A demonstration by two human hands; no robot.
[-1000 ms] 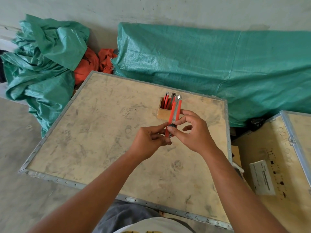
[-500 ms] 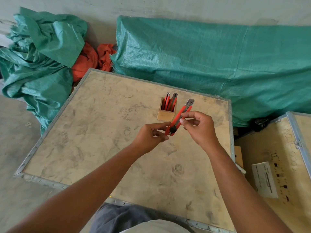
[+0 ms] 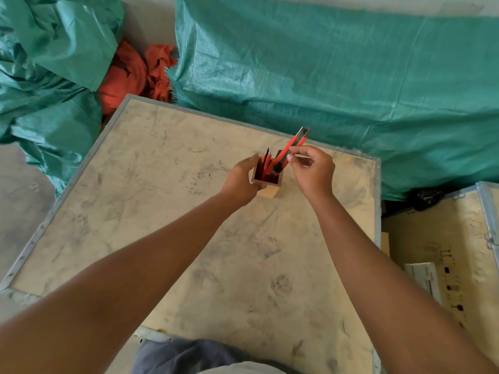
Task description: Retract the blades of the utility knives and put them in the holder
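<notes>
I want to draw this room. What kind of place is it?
Probably a storeroom or workshop. The work surface is a scuffed plywood crate with metal edging, a second crate sits beside it, and green tarps cover things on a bare concrete floor.

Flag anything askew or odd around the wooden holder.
The knife in the right hand leans steeply, lower end just inside the holder, not yet seated. The left hand steadies the holder. Nothing looks spilled or damaged.

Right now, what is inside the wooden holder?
The holder contains several red knives. The right hand is lowering another knife into it, tilted. The holder's bottom and the knives' lower ends are hidden.
</notes>
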